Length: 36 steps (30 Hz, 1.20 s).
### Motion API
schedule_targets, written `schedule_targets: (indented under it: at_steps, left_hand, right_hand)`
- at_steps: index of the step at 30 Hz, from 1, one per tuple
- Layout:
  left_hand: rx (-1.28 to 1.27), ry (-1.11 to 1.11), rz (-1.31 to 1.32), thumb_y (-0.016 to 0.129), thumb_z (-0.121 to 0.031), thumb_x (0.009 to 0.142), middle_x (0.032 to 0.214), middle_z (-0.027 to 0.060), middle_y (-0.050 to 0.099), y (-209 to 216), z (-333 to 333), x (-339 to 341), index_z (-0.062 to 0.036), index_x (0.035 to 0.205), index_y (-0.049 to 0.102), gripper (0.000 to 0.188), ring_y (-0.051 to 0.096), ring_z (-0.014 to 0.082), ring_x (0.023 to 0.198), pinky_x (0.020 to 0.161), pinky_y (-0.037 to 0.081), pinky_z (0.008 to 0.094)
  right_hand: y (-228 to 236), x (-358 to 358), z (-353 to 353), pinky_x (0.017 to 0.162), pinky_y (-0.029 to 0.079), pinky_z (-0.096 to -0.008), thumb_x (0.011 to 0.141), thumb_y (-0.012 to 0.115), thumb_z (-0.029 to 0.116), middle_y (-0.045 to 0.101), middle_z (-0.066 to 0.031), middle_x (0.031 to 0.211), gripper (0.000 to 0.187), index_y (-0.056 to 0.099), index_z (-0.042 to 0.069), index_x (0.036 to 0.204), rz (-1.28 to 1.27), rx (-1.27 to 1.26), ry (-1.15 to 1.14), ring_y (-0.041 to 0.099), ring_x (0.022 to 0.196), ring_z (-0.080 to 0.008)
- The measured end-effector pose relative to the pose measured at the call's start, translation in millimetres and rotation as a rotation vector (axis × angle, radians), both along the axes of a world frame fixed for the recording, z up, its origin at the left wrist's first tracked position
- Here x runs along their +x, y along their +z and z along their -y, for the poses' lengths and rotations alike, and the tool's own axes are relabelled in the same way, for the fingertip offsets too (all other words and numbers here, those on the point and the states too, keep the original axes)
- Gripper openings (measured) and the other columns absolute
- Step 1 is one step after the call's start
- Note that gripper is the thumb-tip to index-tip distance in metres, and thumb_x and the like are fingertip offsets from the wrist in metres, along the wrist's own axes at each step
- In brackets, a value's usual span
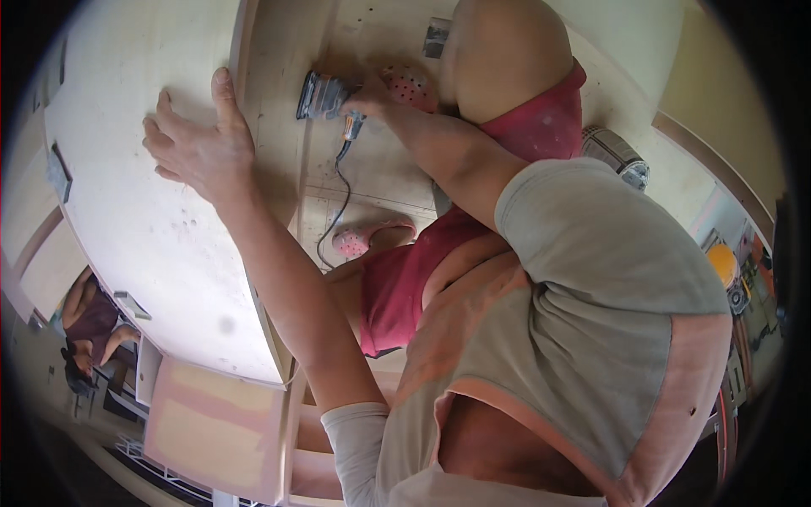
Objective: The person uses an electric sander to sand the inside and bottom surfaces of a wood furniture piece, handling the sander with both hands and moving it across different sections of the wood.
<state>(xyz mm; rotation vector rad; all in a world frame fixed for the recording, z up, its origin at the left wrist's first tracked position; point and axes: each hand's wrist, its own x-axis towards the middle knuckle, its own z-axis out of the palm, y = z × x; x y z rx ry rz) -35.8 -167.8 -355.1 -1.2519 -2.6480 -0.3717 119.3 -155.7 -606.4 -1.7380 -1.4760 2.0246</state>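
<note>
My left hand (203, 145) lies on a large pale board (182, 253), fingers spread and thumb apart, with nothing in it. The board stands at the left, its long edge running down past my forearm. My right hand (368, 96) is wrapped round a blue-grey electric sander (328, 95), partly hiding its body. The sander's flat dark pad faces left, toward the wooden surface beside the board; whether they touch I cannot tell. From its orange-marked handle end, a dark power cord (346, 188) curves down toward my leg.
Pink clogs (353, 242) are on my feet, close to the cord. Behind my bent knee lies a grey, rounded object (615, 154). A pale cabinet piece (211, 422) stands at lower left. Another person (91, 325) is at far left. Something yellow and round (721, 264) sits at far right.
</note>
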Motion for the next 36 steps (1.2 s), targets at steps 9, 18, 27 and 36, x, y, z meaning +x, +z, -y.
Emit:
schedule_targets:
  at_steps: [9, 18, 27, 36]
  left_hand:
    - [0.053, 0.028, 0.052, 0.055, -0.069, 0.075, 0.13, 0.0306, 0.038, -4, -5, 2, -0.0028, 0.127, 0.048, 0.084, 0.033, 0.038, 0.126, 0.103, 0.023, 0.0513]
    - [-0.02, 0.055, 0.021, 0.057, -0.068, 0.075, 0.133, 0.0261, 0.039, -2, 9, -10, -0.0028, 0.128, 0.047, 0.084, 0.035, 0.037, 0.126, 0.104, 0.026, 0.0473]
    - [-0.053, 0.063, 0.008, 0.057, -0.062, 0.079, 0.131, 0.0248, 0.041, 1, -5, 1, -0.0015, 0.127, 0.047, 0.078, 0.038, 0.0376, 0.124, 0.1, 0.035, 0.0455]
    - [-0.024, -0.006, 0.038, 0.056, -0.059, 0.081, 0.129, 0.0259, 0.043, 3, -10, 5, 0.001, 0.125, 0.046, 0.075, 0.037, 0.0382, 0.124, 0.099, 0.035, 0.0462]
  right_hand:
    - [-28, 0, -2, 0.088, 0.048, -0.0368, 0.043, 0.084, 0.003, 0.056, -0.0185, 0.115, 0.09, 0.043, -0.003, 0.123, 0.003, 0.184, -0.229, 0.055, 0.106, -0.0305]
    - [-55, -7, -19, 0.084, 0.049, -0.0368, 0.061, 0.077, -0.002, 0.059, -0.0145, 0.111, 0.064, 0.049, -0.003, 0.119, -0.184, -0.029, -0.596, 0.058, 0.097, -0.0258]
    - [-131, -12, -64, 0.078, 0.05, -0.0352, 0.062, 0.079, 0.004, 0.058, -0.0125, 0.106, 0.059, 0.05, 0.002, 0.114, -0.478, -0.111, -0.885, 0.057, 0.096, -0.0259]
    - [-109, 1, -78, 0.078, 0.048, -0.0278, 0.064, 0.073, -0.007, 0.054, -0.0074, 0.105, 0.073, 0.04, 0.007, 0.127, -0.893, -0.018, -0.686, 0.054, 0.094, -0.02]
